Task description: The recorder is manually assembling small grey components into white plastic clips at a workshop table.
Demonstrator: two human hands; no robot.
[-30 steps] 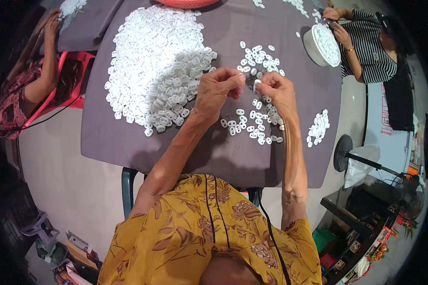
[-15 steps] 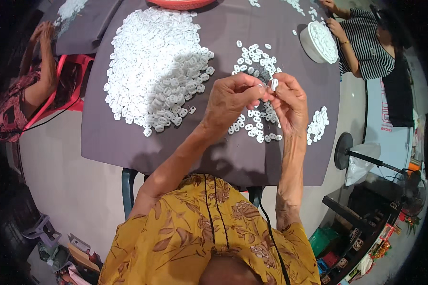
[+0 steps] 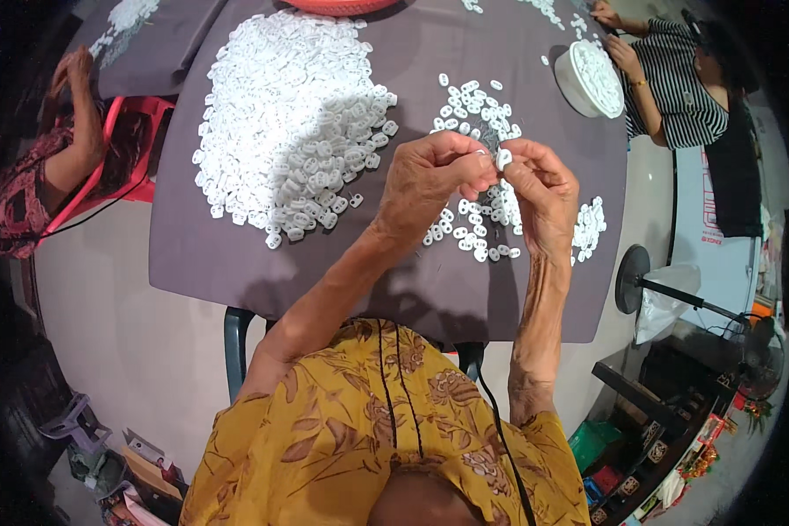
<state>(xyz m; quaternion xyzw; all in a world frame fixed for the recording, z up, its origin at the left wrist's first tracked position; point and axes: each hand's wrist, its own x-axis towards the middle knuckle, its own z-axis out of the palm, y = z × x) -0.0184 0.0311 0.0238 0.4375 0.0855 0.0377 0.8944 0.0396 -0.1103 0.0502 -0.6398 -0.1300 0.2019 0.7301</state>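
Observation:
My left hand (image 3: 430,180) and my right hand (image 3: 542,197) are raised together above the grey table (image 3: 342,272), fingertips meeting on one small white plastic piece (image 3: 503,159). Both hands pinch it. Under and behind them lies a loose scatter of the same white pieces (image 3: 473,110). A big heap of white pieces (image 3: 294,123) covers the table to the left of my left hand. A smaller cluster of pieces (image 3: 590,226) lies right of my right hand.
A white bowl (image 3: 590,79) full of pieces stands at the far right, by a person in a striped top (image 3: 688,92). Another person (image 3: 39,184) sits at the left by a red chair. An orange basin rim (image 3: 337,5) is at the far edge. A fan stand (image 3: 666,289) is at the right.
My hands have lifted from the scattered pieces and come toward me, now holding one white piece between the fingertips of both.

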